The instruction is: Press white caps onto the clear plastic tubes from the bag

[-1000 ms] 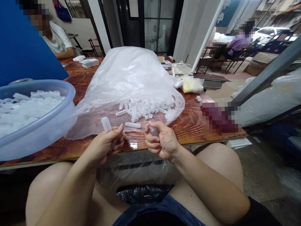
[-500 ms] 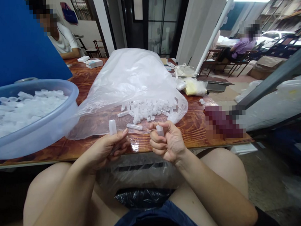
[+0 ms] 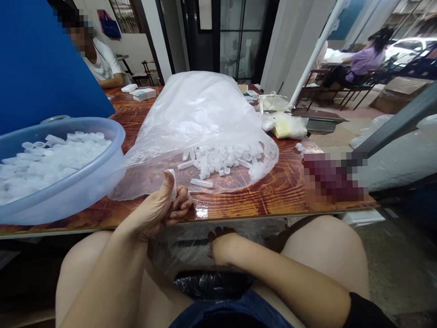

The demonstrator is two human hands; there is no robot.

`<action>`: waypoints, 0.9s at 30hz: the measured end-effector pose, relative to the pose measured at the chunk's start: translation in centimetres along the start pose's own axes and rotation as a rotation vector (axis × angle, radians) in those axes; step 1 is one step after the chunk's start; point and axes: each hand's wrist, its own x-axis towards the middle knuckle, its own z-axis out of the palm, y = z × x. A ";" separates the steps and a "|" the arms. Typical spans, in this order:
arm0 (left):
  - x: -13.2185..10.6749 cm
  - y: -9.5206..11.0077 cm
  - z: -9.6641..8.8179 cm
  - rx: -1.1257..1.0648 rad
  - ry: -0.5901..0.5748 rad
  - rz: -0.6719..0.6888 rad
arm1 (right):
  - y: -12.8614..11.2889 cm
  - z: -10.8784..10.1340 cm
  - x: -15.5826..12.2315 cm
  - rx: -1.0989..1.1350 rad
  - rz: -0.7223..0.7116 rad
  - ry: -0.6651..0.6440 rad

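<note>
My left hand (image 3: 162,209) is closed around a small translucent plastic tube (image 3: 173,183), with the thumb pressed along its side, just in front of the wooden table (image 3: 277,190). My right hand (image 3: 223,245) hangs below the table edge, over a clear plastic bag (image 3: 185,251) between my knees; its fingers point down and away, so what they hold is hidden. A large clear plastic bag (image 3: 198,117) lies on the table, with several small tubes and caps (image 3: 218,159) spilling from its open mouth. One loose tube (image 3: 202,182) lies nearest my left hand.
A blue plastic basin (image 3: 79,183) full of white plastic pieces stands at the left table edge. A blue panel (image 3: 28,60) rises behind it. One person sits at the far left of the table, another at a distant table on the right. Small bags (image 3: 289,125) lie far right.
My right hand has dropped from table height to below the table edge, over the bag between my knees. My left hand stays up, and its thumb now lies along the tube.
</note>
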 end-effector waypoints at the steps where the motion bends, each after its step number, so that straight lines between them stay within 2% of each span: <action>1: 0.0 -0.1 -0.1 -0.006 0.007 0.012 | -1.1 -0.2 -0.5 -0.087 0.013 -0.043; 3: 0.0 -0.2 -0.1 -0.010 0.028 0.046 | -4.2 -1.4 -2.0 -0.336 0.062 -0.176; 4: 0.0 -0.2 -0.1 -0.007 0.040 0.070 | -5.8 -2.3 -2.8 -0.365 0.082 -0.253; 5: 0.0 -0.2 0.0 -0.005 0.046 0.096 | -7.4 -3.5 -3.4 -0.401 0.088 -0.270; 6: 0.0 -0.2 0.1 -0.007 0.047 0.122 | -8.6 -4.9 -3.9 -0.457 -0.007 -0.126; 8: 0.0 0.0 0.6 -0.030 0.045 0.160 | -10.0 -8.0 -4.2 -0.753 -0.314 0.389; 9: 0.0 0.2 0.9 -0.053 0.043 0.165 | -10.0 -9.4 -4.0 -0.923 -0.369 0.611; 10: 0.0 0.4 1.2 -0.080 0.041 0.163 | -9.8 -10.8 -3.6 -1.072 -0.355 0.764; 12: 0.1 0.6 1.8 -0.130 0.048 0.153 | -8.9 -12.6 -2.7 -1.265 -0.230 0.914; 15: 0.2 0.7 2.3 -0.185 0.084 0.152 | -7.6 -13.5 -1.3 -1.415 -0.095 0.935; 20: 0.4 0.1 2.2 -0.264 0.137 0.206 | -7.1 -13.2 -0.5 -1.456 -0.124 0.952; 23: 0.7 -0.2 2.3 -0.279 0.166 0.256 | -7.4 -12.6 -0.8 -1.350 -0.334 0.877; 27: 1.5 -0.5 2.9 -0.287 0.187 0.349 | -7.9 -9.8 -1.1 -0.962 -0.657 0.554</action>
